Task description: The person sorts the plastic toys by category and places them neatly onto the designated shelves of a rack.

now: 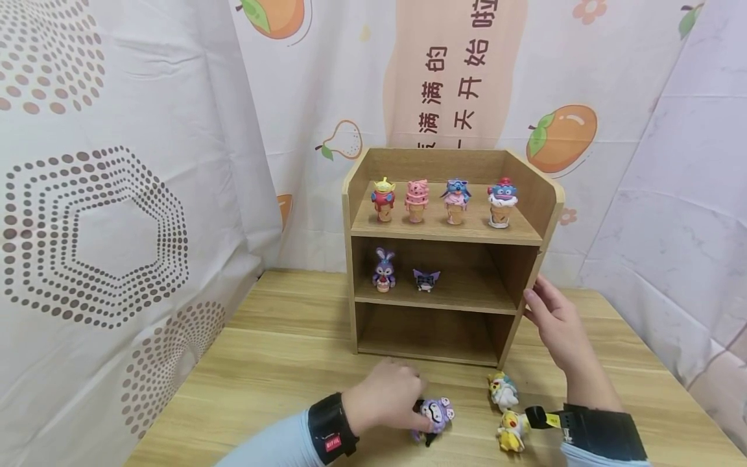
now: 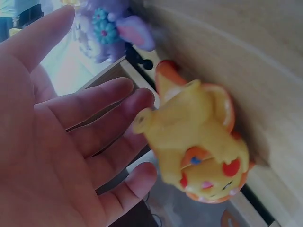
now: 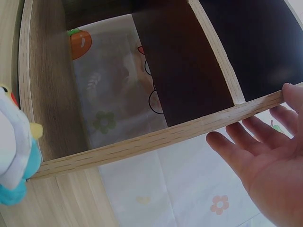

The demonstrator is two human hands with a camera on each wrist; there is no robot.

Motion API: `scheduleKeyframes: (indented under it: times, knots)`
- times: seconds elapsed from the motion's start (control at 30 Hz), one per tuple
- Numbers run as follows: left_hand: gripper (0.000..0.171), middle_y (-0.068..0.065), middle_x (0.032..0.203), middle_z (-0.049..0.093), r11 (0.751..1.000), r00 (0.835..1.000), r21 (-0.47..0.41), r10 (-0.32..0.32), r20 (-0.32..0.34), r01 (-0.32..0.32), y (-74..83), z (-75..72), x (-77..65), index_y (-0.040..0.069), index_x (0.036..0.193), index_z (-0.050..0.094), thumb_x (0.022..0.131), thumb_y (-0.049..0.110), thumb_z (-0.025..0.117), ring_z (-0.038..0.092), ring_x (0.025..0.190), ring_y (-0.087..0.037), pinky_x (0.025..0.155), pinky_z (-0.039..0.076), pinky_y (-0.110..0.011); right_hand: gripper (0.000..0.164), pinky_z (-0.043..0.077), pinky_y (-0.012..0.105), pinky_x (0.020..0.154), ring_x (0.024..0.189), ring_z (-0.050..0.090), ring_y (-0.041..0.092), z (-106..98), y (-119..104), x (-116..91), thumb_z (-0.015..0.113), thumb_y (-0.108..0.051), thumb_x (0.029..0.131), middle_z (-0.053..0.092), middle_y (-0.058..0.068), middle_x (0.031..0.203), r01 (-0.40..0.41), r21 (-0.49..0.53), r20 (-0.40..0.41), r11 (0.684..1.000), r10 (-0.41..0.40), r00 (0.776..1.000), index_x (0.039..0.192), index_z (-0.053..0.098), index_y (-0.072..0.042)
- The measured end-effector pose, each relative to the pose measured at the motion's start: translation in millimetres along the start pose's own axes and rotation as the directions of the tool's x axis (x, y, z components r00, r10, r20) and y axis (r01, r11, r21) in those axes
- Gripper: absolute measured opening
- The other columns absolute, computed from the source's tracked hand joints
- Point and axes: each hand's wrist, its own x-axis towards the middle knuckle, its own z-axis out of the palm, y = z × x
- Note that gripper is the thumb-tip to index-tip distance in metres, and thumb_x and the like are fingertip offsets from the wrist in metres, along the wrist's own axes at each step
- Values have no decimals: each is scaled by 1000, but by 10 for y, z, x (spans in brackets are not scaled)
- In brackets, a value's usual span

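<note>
In the head view, the bare left hand (image 1: 384,395) is covering part of a small purple-and-white figurine (image 1: 436,412), while the light-brown wooden three-tier shelf (image 1: 446,306) is hiding some fingertips of the bare right hand (image 1: 558,322) and the lower end of dark-brown printed lettering (image 1: 431,93). In the wrist views, picture edges are cutting off a blurred purple, pink-eared figurine with a teal flower (image 2: 100,30) and a white-and-blue figurine (image 3: 15,153)

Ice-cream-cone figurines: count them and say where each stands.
4, on the cabinet top shelf, from left: yellow-and-red figurine, pink figurine, blue-and-pink figurine, red-topped figurine.
</note>
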Motion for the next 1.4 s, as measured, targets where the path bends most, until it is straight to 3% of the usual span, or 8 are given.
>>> scheduleKeyframes:
  times: [0.2, 0.43, 0.73, 0.87, 0.97, 1.13, 1.3, 1.4]
  knots:
    - [47, 14, 92, 65, 1000, 1000, -15, 2, 22, -2, -2, 77, 23, 29, 82, 72, 77, 76, 71, 56, 82, -5, 83, 51, -31, 55, 49, 13, 94, 130, 48, 6, 3, -14, 5, 45, -25, 110, 35, 28, 157, -1, 12, -7, 1000, 1, 1000, 161, 30, -13]
    - [42, 17, 75, 53, 995, 999, -88, 37, 19, -35, -7, 118, 40, 30, 73, 67, 78, 70, 73, 46, 69, -2, 66, 42, -22, 54, 49, 13, 94, 129, 48, 4, 5, -28, 5, 45, -25, 110, 35, 29, 156, -6, 31, -8, 1000, 7, 1000, 161, 30, -12]
    - [44, 18, 73, 50, 991, 999, -128, 33, 16, -31, -7, 179, 56, 31, 70, 61, 79, 73, 71, 45, 70, -2, 67, 41, -22, 54, 49, 13, 94, 131, 48, 7, 0, -5, -1, 45, -25, 111, 35, 27, 157, 7, 8, 1, 1000, -7, 1000, 162, 30, -14]
    - [46, 17, 77, 53, 990, 1000, -137, 25, 18, -22, -11, 191, 64, 31, 71, 63, 80, 76, 67, 48, 75, -3, 86, 50, -33, 54, 49, 13, 94, 131, 48, 7, 0, -3, 2, 45, -26, 111, 35, 28, 157, 6, 8, -1, 1000, -6, 1000, 162, 30, -14]
    - [50, 16, 82, 56, 987, 999, -161, 18, 28, -13, -17, 192, 68, 30, 67, 62, 81, 77, 65, 52, 80, -4, 103, 46, -49, 55, 49, 13, 94, 131, 48, 7, 2, -2, 1, 44, -26, 111, 35, 28, 157, 6, -1, 0, 1000, -6, 1000, 162, 29, -14]
    - [56, 15, 89, 63, 979, 999, -202, 7, 32, -1, -25, 192, 70, 28, 58, 57, 84, 77, 61, 59, 91, -4, 107, 42, -56, 55, 49, 13, 94, 130, 48, 7, 2, -11, 3, 45, -26, 111, 35, 28, 157, 6, 2, -2, 1000, -6, 1000, 162, 30, -14]
    - [57, 6, 117, 70, 977, 999, -212, -2, 43, 11, -21, 197, 62, 27, 58, 58, 84, 78, 60, 60, 117, -12, 109, 40, -59, 54, 49, 13, 94, 130, 48, 6, 0, -16, 9, 45, -26, 110, 35, 27, 157, 2, 11, -3, 1000, -2, 1000, 161, 30, -14]
    - [57, 3, 127, 68, 975, 999, -221, -13, 48, 23, -17, 209, 67, 27, 59, 59, 83, 78, 61, 59, 122, -15, 111, 38, -60, 54, 49, 13, 94, 130, 48, 7, 1, -8, 5, 45, -26, 110, 35, 27, 157, 1, 8, -2, 1000, -1, 1000, 161, 30, -14]
